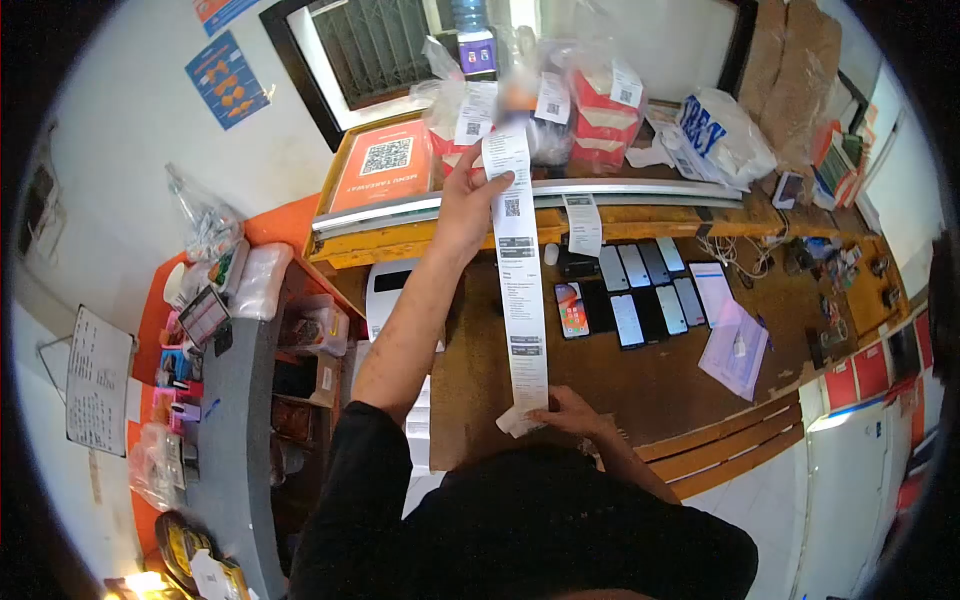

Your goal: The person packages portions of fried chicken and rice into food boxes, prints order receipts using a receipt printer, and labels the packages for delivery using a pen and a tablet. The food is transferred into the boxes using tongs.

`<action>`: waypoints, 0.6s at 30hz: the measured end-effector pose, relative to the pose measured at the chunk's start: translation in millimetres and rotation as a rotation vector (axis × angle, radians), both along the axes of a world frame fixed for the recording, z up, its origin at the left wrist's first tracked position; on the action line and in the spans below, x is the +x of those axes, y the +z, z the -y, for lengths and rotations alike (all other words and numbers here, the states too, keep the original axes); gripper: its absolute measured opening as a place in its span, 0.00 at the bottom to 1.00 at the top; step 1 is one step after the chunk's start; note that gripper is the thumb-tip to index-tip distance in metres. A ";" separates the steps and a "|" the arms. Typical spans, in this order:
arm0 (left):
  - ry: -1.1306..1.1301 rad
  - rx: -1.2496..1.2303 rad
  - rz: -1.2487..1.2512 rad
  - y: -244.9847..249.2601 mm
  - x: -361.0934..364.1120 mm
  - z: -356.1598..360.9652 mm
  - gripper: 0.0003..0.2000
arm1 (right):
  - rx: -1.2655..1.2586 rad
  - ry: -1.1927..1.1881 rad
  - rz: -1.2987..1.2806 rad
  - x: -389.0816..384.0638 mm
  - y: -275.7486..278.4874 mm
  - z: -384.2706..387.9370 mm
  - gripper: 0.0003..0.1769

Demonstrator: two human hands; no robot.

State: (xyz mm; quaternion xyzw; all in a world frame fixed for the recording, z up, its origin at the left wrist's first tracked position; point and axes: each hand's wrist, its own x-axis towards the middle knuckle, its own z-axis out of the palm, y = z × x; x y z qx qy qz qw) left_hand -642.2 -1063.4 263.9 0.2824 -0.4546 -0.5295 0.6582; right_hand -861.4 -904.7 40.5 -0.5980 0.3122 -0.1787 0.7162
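Observation:
A long printed receipt [519, 290] with a QR code and dark bands of text hangs lengthwise in front of me. My left hand [466, 205] is closed on it near the top, thumb across the paper's face. Lower down, my right hand [572, 411] pinches its bottom end, where the paper curls. Behind the receipt is the wooden desk [470, 370]. Right of it, several phones [627, 320] lie in rows, one with a lit orange screen [573, 312]. A shorter receipt [582, 224] hangs from the shelf edge. Beside my left forearm a white printer [385, 295] is partly hidden.
On the raised shelf [390, 222] are an orange menu sign [385, 160], plastic-wrapped bags [605, 120] with receipts, and a white bag [722, 135]. Papers [735, 345] and cables [738, 255] are at the right. A grey counter [240, 400] runs along the left.

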 end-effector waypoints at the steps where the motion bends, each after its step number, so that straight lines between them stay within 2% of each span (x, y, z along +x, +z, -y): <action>1: 0.051 -0.022 0.058 2.4 2.5 6.3 0.32 | -0.126 0.030 -0.015 3.0 -3.8 9.3 0.26; 2: 0.091 -0.042 0.104 -0.3 4.9 15.0 0.32 | -0.248 0.057 -0.029 6.7 -3.1 16.6 0.27; 4: 0.083 -0.069 0.104 -9.4 4.4 30.4 0.32 | -0.199 -0.108 0.209 24.4 49.8 30.2 0.29; 6: 0.064 -0.075 0.109 -19.0 -0.7 43.8 0.34 | -0.119 -0.408 0.481 42.4 57.5 59.6 0.28; 7: 0.058 -0.081 0.107 -23.9 -4.8 48.5 0.34 | -0.126 -0.413 0.480 47.6 56.5 83.1 0.28; 9: 0.052 -0.099 0.099 -37.8 -12.0 59.7 0.34 | -0.189 -0.593 0.523 57.2 61.4 126.5 0.23; 10: 0.078 -0.106 0.181 -49.2 -12.6 69.7 0.35 | -0.196 -0.596 0.525 60.0 67.5 136.3 0.23; 12: 0.090 -0.118 0.187 -55.1 -13.8 78.0 0.34 | -0.206 -0.735 0.334 68.0 92.2 137.9 0.16; 15: 0.165 -0.189 0.188 -51.7 -8.4 93.4 0.32 | -0.189 -0.812 0.338 78.0 77.5 136.2 0.14; 17: 0.409 -0.403 0.777 -46.9 3.8 99.0 0.31 | -0.142 -0.810 0.365 82.4 64.7 133.1 0.14; 18: 0.476 -0.597 0.943 -44.2 6.1 101.4 0.28 | -0.128 -0.842 0.377 84.9 58.6 133.3 0.14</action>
